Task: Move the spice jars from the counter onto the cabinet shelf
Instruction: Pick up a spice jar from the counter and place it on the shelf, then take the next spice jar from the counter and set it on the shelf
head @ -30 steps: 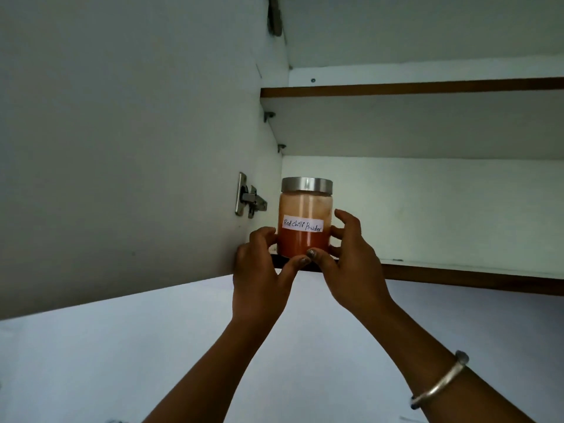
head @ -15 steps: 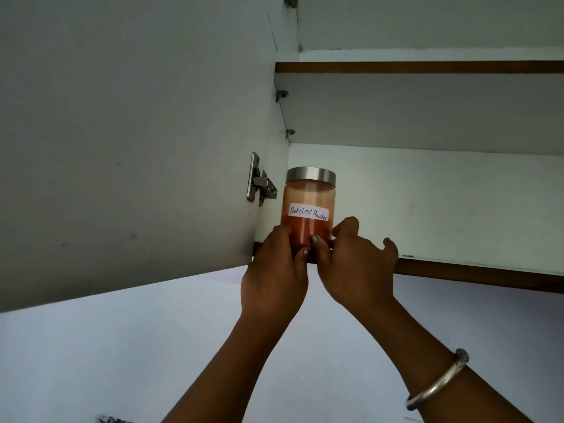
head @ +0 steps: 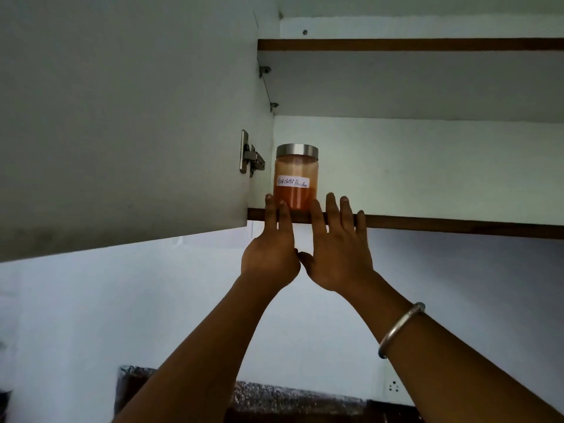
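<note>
While the red chilli powder jar [head: 295,178] stands upright at the left end of the lower cabinet shelf [head: 442,225], near its front edge, your left hand [head: 270,257] and right hand [head: 338,257] are flat, fingers straight, tips at its base. It looks like glass under a steel lid [head: 297,148], so probably weighty, slick and breakable. Grip round the body, not the lid.

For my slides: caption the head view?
Left hand and right hand, fingers straight, at the jar on the shelf.

Dim, soft focus, bent wide-angle edges
</note>
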Motion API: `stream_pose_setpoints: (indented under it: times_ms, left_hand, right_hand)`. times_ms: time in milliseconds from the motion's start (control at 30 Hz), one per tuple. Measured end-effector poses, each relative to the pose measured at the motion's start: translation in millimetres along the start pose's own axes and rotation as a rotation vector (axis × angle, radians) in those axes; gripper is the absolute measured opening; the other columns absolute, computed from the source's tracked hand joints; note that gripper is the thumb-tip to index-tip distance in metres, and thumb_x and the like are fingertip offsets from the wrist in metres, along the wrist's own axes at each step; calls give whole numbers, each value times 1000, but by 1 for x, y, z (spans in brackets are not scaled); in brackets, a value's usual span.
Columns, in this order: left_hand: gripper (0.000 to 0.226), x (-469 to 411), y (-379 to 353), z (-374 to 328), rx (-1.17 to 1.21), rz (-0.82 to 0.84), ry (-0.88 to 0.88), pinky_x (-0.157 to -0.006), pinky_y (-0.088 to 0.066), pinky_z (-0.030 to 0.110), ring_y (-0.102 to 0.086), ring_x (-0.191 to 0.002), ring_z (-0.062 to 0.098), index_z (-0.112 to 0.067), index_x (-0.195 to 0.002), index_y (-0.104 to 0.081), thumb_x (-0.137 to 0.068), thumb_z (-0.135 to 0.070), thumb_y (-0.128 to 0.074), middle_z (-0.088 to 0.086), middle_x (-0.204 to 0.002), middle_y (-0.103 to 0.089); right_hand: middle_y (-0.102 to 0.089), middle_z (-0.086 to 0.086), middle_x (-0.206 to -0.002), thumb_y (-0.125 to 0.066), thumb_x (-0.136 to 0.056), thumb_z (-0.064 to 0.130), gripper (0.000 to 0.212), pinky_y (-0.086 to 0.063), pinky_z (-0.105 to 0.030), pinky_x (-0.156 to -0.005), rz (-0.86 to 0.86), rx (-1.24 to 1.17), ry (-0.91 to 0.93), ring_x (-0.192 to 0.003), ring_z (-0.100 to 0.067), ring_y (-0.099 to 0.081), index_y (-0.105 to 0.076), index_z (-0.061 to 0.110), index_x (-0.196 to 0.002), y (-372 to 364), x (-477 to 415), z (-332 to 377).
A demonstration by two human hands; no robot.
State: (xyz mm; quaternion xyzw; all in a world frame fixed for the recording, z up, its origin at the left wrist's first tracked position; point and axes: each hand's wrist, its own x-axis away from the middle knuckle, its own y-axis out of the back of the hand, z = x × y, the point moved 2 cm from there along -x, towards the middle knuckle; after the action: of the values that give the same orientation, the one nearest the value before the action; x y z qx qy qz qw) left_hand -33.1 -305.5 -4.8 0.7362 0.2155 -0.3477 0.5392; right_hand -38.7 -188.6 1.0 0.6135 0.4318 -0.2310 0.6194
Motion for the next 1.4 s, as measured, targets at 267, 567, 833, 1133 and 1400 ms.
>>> stream_pose_setpoints:
  times_ms: [267,567,833,1133,1400]
  left_hand:
    - [99,69,-24,-21,15,204,-184,-84,-49,34,-45,-126,32,-21,-148,12,-85,-29,-64,2,-152,30]
    - [102,179,-82,-71,174,514,-350,-101,-39,45,-17,-140,37,-22,-148,12,-80,-25,-65,8,-154,25]
    - [96,340,-125,-159,274,823,-396,-114,-18,46,0,-143,38,-19,-149,3,-82,-39,-63,14,-156,12]
    - [115,493,-146,-237,344,1090,-226,-113,-22,51,2,-144,36,-19,-148,7,-70,-45,-73,12,-157,5]
    - [120,582,-148,-247,376,1196,15,-111,-26,46,-11,-144,29,-26,-147,6,-65,-43,-80,2,-157,-3]
  right_hand:
    - [27,-8,-153,-61,-81,50,106,1,-53,-114,337,-56,-61,-139,-31,28,21,27,-144,4,83,-4]
    - [20,-8,-155,-62,-80,50,105,-5,-53,-114,626,-59,-228,-140,-31,25,17,28,-145,11,229,-40]
    - [3,-13,-157,-41,-84,63,94,-11,-56,-115,965,-13,-309,-143,-38,8,7,15,-149,39,421,-82]
    - [2,-9,-158,-56,-77,56,101,-12,-58,-113,1148,-229,-345,-144,-36,4,10,24,-148,78,597,-108]
    - [-11,-12,-156,-72,-70,50,117,-7,-45,-115,1155,-406,-415,-144,-33,-8,9,17,-147,78,663,-103]
